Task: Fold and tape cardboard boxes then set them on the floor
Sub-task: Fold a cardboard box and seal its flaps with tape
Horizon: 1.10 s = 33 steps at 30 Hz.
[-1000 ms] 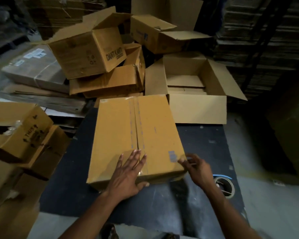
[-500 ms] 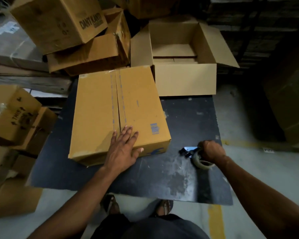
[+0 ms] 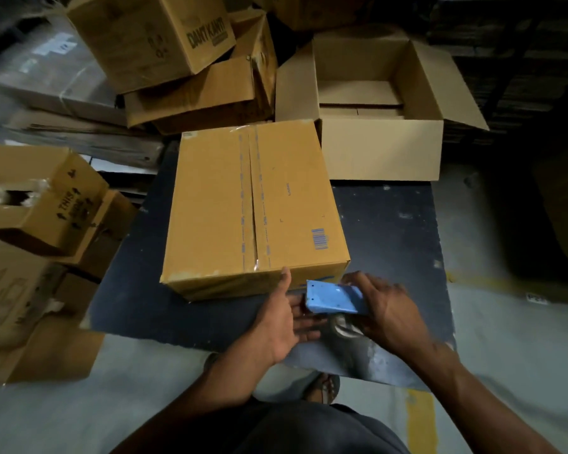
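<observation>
Directly below the camera, a closed cardboard box sits flat on a dark bench, its top seam running from the near edge to the far edge under a strip of clear tape. A small blue barcode is printed near the box's near right corner.

Just in front of the box's near side, both hands meet around a blue tape dispenser. The right hand grips the dispenser from the right, its fingers curled over the blue plate. A roll of tape shows beneath the plate. The left hand lies open, palm turned toward the dispenser, with straight fingers reaching under its left end; its thumb points up and touches the near face of the box.

Beyond the bench on the far right stands an open cardboard box with its flaps spread. On the far left, more boxes are piled at angles, one printed with dark lettering. To the left of the bench, other worn boxes are stacked on a pale floor. At the bottom of the view, a sandalled foot shows near the bench's near edge.
</observation>
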Each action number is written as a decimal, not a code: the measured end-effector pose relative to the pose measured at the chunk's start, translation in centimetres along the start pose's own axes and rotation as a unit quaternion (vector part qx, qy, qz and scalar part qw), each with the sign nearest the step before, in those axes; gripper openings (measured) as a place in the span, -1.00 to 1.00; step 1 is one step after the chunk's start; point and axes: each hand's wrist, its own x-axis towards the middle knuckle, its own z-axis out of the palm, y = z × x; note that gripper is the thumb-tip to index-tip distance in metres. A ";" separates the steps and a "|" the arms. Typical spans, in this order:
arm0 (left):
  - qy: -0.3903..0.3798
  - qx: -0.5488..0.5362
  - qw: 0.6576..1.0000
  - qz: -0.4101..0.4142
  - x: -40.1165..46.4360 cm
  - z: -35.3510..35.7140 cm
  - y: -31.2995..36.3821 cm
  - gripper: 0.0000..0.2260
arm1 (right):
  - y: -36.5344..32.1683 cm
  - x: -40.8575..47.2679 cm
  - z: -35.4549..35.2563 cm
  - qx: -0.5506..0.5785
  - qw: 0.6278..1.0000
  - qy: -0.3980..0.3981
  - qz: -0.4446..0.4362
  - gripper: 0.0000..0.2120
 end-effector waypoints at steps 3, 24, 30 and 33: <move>-0.009 -0.014 0.999 0.052 -2.7 -2.1 2.6 -0.34 | -2.9 1.8 -1.6 -0.061 0.997 -0.003 -0.042 -0.27; 0.291 -0.083 0.928 0.219 -5.2 -24.7 8.1 -0.90 | -18.3 16.8 -6.4 -0.113 0.942 -0.210 -0.234 -0.31; 0.272 -0.102 0.934 0.208 -2.9 -25.7 7.4 -0.82 | -19.7 17.2 -3.5 -0.187 0.930 -0.214 -0.233 -0.32; 0.298 -0.091 0.923 0.225 -1.7 -26.2 7.1 -0.80 | -19.9 17.4 -3.0 -0.187 0.931 -0.220 -0.223 -0.35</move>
